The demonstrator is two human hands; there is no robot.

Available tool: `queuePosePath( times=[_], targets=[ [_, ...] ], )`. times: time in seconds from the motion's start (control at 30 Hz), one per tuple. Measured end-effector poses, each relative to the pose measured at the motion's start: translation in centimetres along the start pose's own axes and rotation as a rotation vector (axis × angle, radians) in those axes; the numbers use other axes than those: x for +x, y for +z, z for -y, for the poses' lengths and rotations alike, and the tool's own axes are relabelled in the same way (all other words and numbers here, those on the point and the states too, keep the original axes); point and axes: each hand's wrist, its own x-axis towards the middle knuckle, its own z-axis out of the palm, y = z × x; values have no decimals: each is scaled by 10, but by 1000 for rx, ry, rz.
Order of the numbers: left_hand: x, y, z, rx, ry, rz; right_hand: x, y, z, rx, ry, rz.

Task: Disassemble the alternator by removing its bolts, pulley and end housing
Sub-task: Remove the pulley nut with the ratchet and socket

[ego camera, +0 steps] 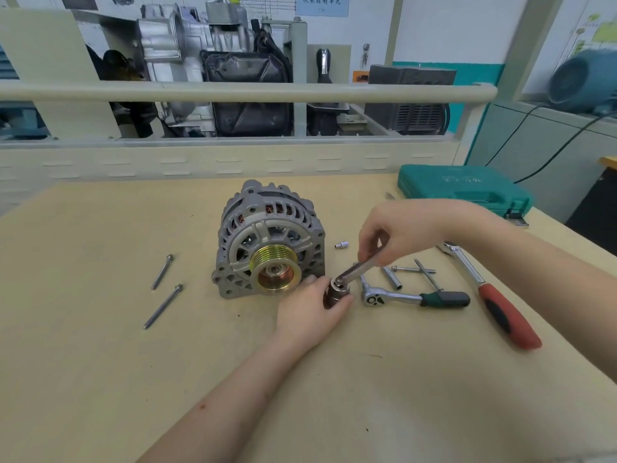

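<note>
My left hand (312,309) curls around a short dark metal socket (337,294), hiding most of its body, so I can't read its size or shape below the rim. My right hand (399,230) pinches the upper end of a slim chrome extension bar (359,269), whose lower tip sits in the socket's top; its upper end is buried in my fingers and motion-blurred.

Just right of the socket lies a chrome ratchet with a green-and-black grip (414,298), and beyond it a thin chrome tube (391,277), two long bolts (421,270) crossing each other, and a big red-handled wrench (494,300), partly covered by my right forearm. A small silver adapter (342,244) sits near the alternator's right side. The closed teal plastic tool case (462,188) rests at the bench's far right.

The grey cast-aluminium alternator (267,228) stands mid-bench on the tan wooden bench top (100,345), its gold ribbed pulley (275,269) facing me, seemingly in place. Copper windings show through the vents. Two long steel through-bolts (162,292) lie apart to its left.
</note>
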Motion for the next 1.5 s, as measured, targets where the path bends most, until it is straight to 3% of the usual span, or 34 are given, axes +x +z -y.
queuePosePath(
  times=[0.1,0.17,0.23,0.37,0.47,0.6,0.73,0.9,1.1,1.3,1.4,1.43,1.5],
  targets=[
    [0,-1,1,-11,1,6,17,-13,15,-122,-20,-39],
    [0,-1,1,-8,9,6,26,-12,18,-62,-70,-184],
    [0,-1,2,-3,15,6,32,3,19,149,-113,-411],
    [1,0,3,-21,19,10,39,46,26,913,-161,-850],
    [1,0,3,-26,30,-1,48,58,31,1189,-198,-1051],
    [2,0,3,-8,30,-2,54,57,36,1288,-243,-1088],
    [0,-1,1,8,17,-27,59,61,39,1224,-313,-1059],
    [-3,-2,-2,-4,14,-41,63,65,43,1291,-254,-1024],
    [-3,-6,-1,-175,-47,-15,74,77,72,1053,-327,-921],
    [0,1,-2,13,23,-40,53,67,46,1203,-161,-970],
    [1,3,-1,23,36,-39,38,59,17,1113,-127,-775],
    [1,2,-1,14,35,-35,34,55,-2,1073,-48,-747],
    [0,2,-1,21,39,-32,24,49,-51,844,318,-839]
  ],
)
